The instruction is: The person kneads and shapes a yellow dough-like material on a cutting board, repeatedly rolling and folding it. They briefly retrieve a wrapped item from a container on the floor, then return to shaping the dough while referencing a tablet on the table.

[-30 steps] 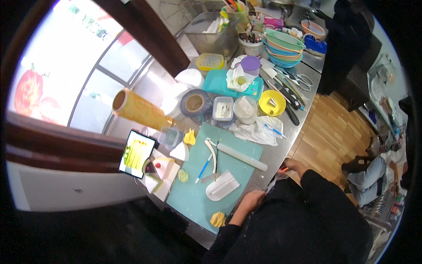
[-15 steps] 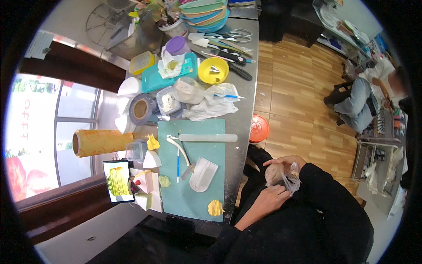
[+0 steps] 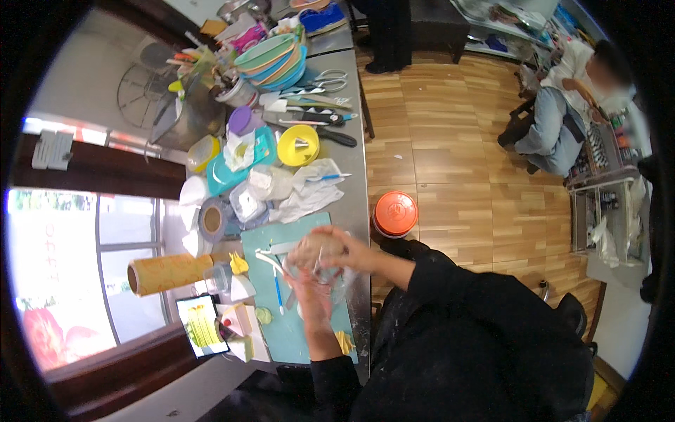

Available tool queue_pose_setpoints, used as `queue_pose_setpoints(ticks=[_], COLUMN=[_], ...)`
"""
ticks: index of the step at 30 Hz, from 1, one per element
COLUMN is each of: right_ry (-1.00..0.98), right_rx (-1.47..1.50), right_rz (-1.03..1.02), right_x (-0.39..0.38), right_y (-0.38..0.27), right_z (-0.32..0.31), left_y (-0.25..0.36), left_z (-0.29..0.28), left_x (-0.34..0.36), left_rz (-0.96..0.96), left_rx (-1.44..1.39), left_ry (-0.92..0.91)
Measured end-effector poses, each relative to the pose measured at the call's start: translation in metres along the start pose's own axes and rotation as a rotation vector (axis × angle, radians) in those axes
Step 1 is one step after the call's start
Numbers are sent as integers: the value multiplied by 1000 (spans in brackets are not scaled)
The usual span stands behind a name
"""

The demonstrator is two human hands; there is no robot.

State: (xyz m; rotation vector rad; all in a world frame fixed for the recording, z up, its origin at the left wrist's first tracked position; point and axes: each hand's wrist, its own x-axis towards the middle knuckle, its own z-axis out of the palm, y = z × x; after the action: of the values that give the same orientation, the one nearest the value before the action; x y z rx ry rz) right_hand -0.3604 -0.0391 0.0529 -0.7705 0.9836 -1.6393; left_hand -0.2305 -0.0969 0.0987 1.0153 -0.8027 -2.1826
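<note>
Over the green mat (image 3: 264, 341) I hold a brownish-pink lump (image 3: 313, 251) in thin clear plastic between both hands. My right hand (image 3: 355, 254) grips it from the right, fingers partly behind the plastic. My left hand (image 3: 309, 290) is below, its fingers up against the lump's underside and blurred by motion. Loose plastic hangs beside the hands. Under them on the mat, partly hidden, lie a white rolling rod, a curved white tool (image 3: 268, 260) and a blue-handled tool (image 3: 278, 292). A yellow ruffled piece (image 3: 345, 342) sits at the mat's near right corner.
Left of the mat stand a tablet (image 3: 202, 325), model cake slices (image 3: 238, 320) and a yellow film roll (image 3: 169, 273). Beyond it are a crumpled white bag (image 3: 309, 193), a yellow bowl (image 3: 298, 145), knives and stacked bowls (image 3: 271, 62). A red-lidded bucket (image 3: 395, 214) stands on the floor; a person sits at right.
Both hands have moved left and up from my lap to above the mat, carrying the plastic-wrapped lump. The whole view has shifted, and another person's dark-clothed legs now show at the top.
</note>
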Motion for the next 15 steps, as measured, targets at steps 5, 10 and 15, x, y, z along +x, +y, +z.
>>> queue_pose_setpoints(ticks=[5, 10, 15], right_ry=[-37, 441, 709], right_rx=[-770, -369, -365], right_rz=[-101, 472, 727], right_x=[-65, -143, -202], right_y=[15, 47, 79], right_z=[-27, -136, -251], left_y=[-34, -49, -132], left_z=[-13, -14, 32], left_x=[7, 20, 8], left_rz=[105, 92, -198], left_rx=[426, 706, 694], left_ry=[138, -97, -425])
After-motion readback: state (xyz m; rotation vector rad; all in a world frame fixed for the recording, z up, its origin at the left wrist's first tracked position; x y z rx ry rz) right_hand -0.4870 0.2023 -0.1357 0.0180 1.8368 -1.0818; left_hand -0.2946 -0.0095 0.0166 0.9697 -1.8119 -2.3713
